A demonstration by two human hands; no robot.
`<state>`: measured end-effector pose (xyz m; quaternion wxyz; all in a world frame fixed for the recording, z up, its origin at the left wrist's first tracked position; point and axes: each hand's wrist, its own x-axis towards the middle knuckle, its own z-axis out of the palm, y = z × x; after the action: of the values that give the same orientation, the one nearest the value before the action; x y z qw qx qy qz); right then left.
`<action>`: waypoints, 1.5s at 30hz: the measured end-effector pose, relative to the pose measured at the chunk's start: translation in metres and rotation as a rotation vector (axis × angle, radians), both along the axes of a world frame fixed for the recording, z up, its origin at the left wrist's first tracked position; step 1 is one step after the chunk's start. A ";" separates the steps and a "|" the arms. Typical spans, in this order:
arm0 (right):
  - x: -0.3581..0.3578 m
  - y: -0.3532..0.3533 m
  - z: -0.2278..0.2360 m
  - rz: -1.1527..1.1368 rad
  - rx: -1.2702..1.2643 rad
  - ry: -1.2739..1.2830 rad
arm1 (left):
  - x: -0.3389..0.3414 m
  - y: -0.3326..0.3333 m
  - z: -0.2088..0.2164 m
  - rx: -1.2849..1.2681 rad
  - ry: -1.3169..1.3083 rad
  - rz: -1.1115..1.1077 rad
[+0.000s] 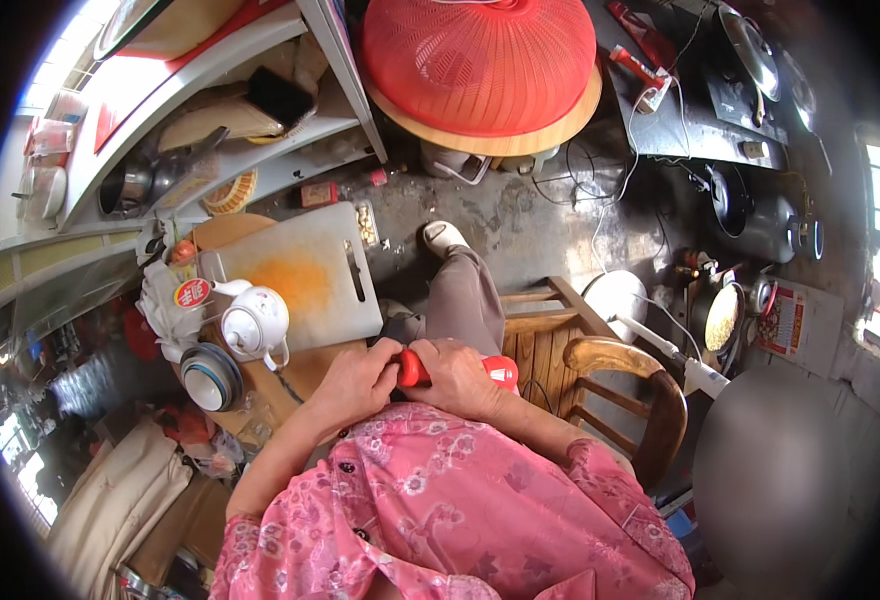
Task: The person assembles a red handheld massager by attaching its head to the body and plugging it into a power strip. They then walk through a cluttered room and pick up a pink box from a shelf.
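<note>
I sit on a wooden chair [620, 365] in a pink flowered shirt. Both hands meet in front of my lap on a red bottle-like thing with a pale end [500, 371]. My left hand [358, 380] wraps its left end. My right hand [457, 375] covers its middle, fingers curled over it. What the left end looks like is hidden by my fingers. A white cutting board stained orange [300, 275] lies on the low table just beyond my left hand.
A white teapot [255, 322] and a stack of bowls [210, 375] stand left of the board. A red mesh food cover [480, 60] rests on a round wooden table. Shelves with pots stand at the left, cookers and cables at the right.
</note>
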<state>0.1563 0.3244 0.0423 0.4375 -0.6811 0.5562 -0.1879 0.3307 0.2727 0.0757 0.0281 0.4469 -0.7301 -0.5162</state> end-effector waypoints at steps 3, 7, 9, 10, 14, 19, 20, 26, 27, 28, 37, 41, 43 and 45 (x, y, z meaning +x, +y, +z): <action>-0.002 -0.001 -0.004 -0.028 -0.074 -0.078 | -0.002 -0.001 -0.002 -0.021 0.004 -0.060; -0.003 -0.027 -0.007 0.119 -0.058 -0.075 | 0.000 -0.005 0.004 0.021 -0.019 0.097; -0.004 -0.045 -0.002 0.202 -0.198 -0.146 | 0.000 -0.003 0.014 -0.051 0.043 0.234; -0.007 -0.053 0.003 0.228 -0.246 -0.142 | -0.003 -0.003 0.019 -0.085 0.083 0.294; -0.013 -0.075 0.020 0.283 -0.384 -0.165 | -0.014 -0.003 0.036 -0.226 0.152 0.498; -0.019 -0.085 0.027 0.340 -0.492 -0.129 | -0.024 0.004 0.040 -0.369 0.232 0.625; -0.018 -0.083 0.028 0.349 -0.501 -0.131 | -0.022 0.007 0.040 -0.382 0.246 0.634; 0.026 -0.048 0.045 0.445 -0.510 -0.114 | 0.021 0.055 0.046 -0.445 0.268 0.661; 0.037 -0.037 0.044 0.463 -0.505 -0.131 | 0.032 0.067 0.047 -0.447 0.257 0.677; 0.052 -0.030 0.044 0.486 -0.508 -0.155 | 0.045 0.079 0.049 -0.458 0.240 0.695; 0.159 0.042 0.080 0.699 -0.647 -0.281 | 0.118 0.198 0.082 -0.701 0.186 1.003; 0.172 0.070 0.083 0.776 -0.643 -0.247 | 0.127 0.228 0.077 -0.787 0.141 1.060; 0.177 0.076 0.086 0.806 -0.643 -0.255 | 0.129 0.238 0.077 -0.795 0.120 1.085; 0.181 0.078 0.085 0.822 -0.648 -0.292 | 0.130 0.244 0.077 -0.776 0.127 1.119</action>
<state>0.3377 0.4021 0.1271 0.3155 -0.9092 0.0910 -0.2558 0.4604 0.5171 0.1531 0.4916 0.6835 -0.5183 -0.1499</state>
